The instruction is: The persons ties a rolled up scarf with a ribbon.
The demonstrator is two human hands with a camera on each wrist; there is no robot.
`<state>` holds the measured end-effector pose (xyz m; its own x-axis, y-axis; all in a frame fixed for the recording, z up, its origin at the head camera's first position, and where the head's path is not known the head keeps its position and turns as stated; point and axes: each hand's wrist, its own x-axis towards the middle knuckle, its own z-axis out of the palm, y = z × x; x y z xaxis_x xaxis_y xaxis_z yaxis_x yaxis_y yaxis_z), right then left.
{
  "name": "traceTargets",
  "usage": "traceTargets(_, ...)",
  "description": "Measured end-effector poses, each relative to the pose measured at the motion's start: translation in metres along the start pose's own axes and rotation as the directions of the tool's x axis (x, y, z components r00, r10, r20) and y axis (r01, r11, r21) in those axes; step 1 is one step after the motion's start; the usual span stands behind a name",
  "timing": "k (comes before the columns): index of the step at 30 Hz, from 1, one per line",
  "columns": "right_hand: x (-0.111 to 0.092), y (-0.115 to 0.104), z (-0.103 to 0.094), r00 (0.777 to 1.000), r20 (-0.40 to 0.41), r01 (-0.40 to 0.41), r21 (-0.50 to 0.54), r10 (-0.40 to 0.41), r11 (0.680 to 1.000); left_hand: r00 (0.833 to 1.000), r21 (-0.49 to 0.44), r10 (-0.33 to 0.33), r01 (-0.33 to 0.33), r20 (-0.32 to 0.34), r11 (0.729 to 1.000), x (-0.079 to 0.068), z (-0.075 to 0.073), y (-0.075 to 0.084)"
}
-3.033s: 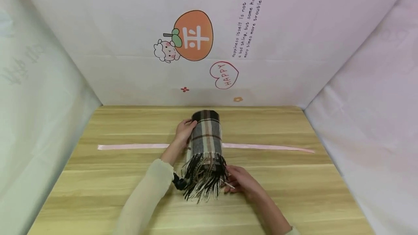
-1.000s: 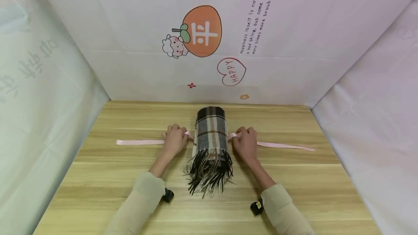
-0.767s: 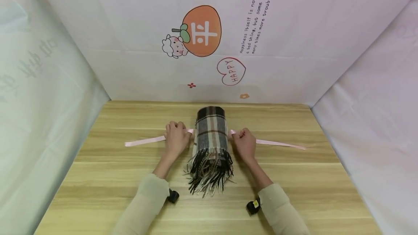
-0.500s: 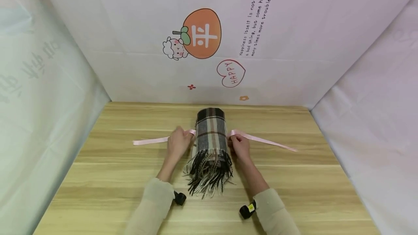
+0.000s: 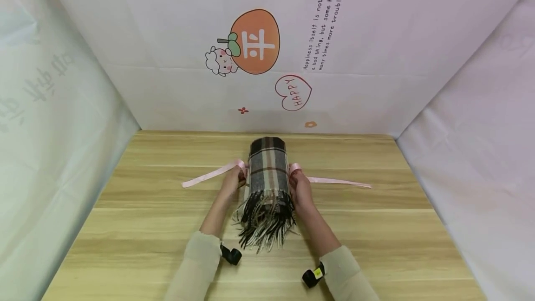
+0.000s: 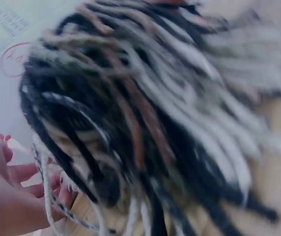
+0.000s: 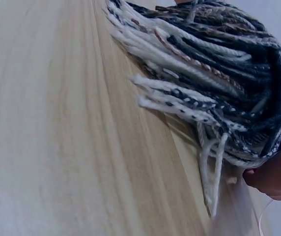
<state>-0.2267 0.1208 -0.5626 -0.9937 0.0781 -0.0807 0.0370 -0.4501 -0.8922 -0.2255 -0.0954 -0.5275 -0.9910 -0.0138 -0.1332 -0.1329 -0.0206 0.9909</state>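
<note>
A rolled plaid scarf [image 5: 268, 171] in black, grey, cream and brown lies on the table, its fringe [image 5: 265, 226] towards me. A pink ribbon [image 5: 211, 176] runs crosswise under the roll and comes out on both sides. On the left flank my left hand [image 5: 231, 182] holds the ribbon, which loops up over the fingers. My right hand [image 5: 302, 192] holds the other side of the ribbon close against the scarf's right flank. Fringe strands [image 6: 130, 98] fill much of the left wrist view, with fingers [image 6: 25, 189] beside them. The ribbon's middle is hidden under the roll.
The wood-grain table [image 5: 125, 226] ends at a white printed backdrop [image 5: 167, 96]. White sheets [image 5: 472, 129] stand along both sides. A small black device is strapped at each wrist, below the fringe in the head view.
My hands have gone from the scarf's left side and fringe to the ribbon on either side. The ribbon's outer ends have drawn inward, and loops now rise beside the roll.
</note>
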Motion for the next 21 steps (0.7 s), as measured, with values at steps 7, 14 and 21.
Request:
traceTargets(7, -0.014, -0.027, 0.027, 0.992, -0.122, -0.025, -0.199, 0.001, 0.980, 0.992, -0.349, -0.060, 0.018, -0.110, 0.937, -0.001, 0.008, 0.000)
traceTargets(14, -0.006, -0.035, 0.032, 0.978, -0.198, 0.016, -0.227, -0.063, 0.974, 0.975, -0.181, 0.091, -0.128, -0.202, 0.975, 0.000, 0.011, 0.005)
traceTargets(21, -0.003, -0.038, 0.033, 0.974, -0.212, 0.039, -0.171, -0.075, 0.985, 0.968, -0.103, 0.188, -0.207, -0.167, 0.973, 0.003, 0.015, 0.013)
